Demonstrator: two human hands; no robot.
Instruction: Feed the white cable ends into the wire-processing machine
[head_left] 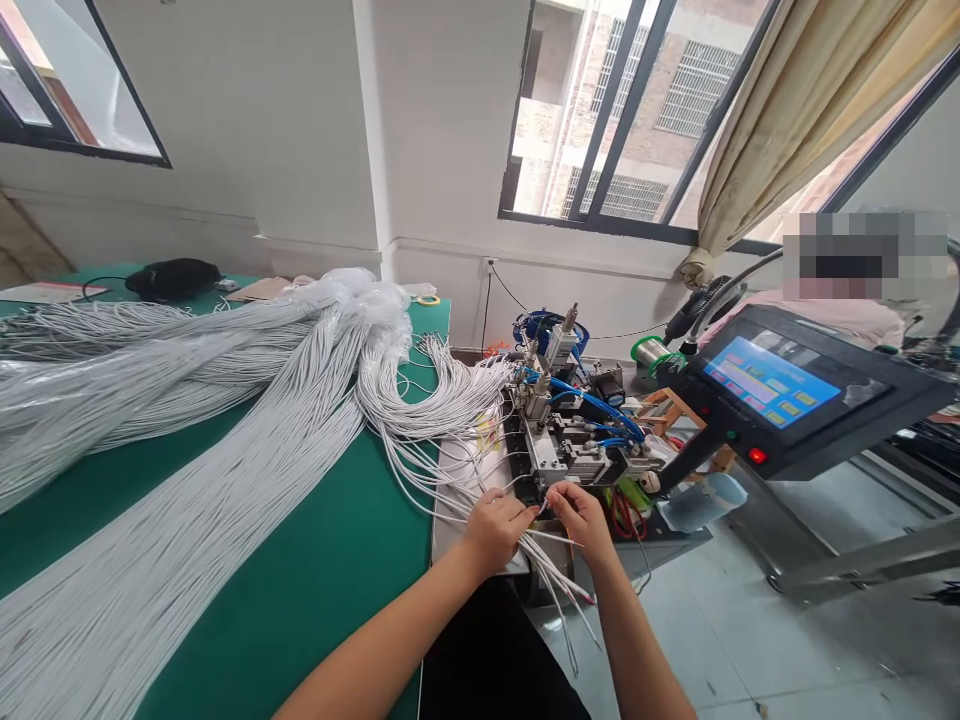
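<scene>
My left hand (pixel 498 528) is closed around white cables, whose loose ends (pixel 559 580) hang below it over the table's corner. Close beside it, my right hand (pixel 579 520) pinches the tip of a white cable (pixel 543 502). Both hands are at the front of a metal machine (pixel 547 455) with pneumatic cylinders and blue air tubes. More white cables (pixel 427 400) curve from the left toward the machine. The exact cable tip between my fingers is too small to make out.
Long bundles of white cable (pixel 247 480) spread over the green table (pixel 300 600), partly under clear plastic (pixel 360 300). A control screen (pixel 772 380) stands at the right, near a wire spool (pixel 656 355) and a translucent bin (pixel 705 502). Another person (pixel 832 312) is behind the screen.
</scene>
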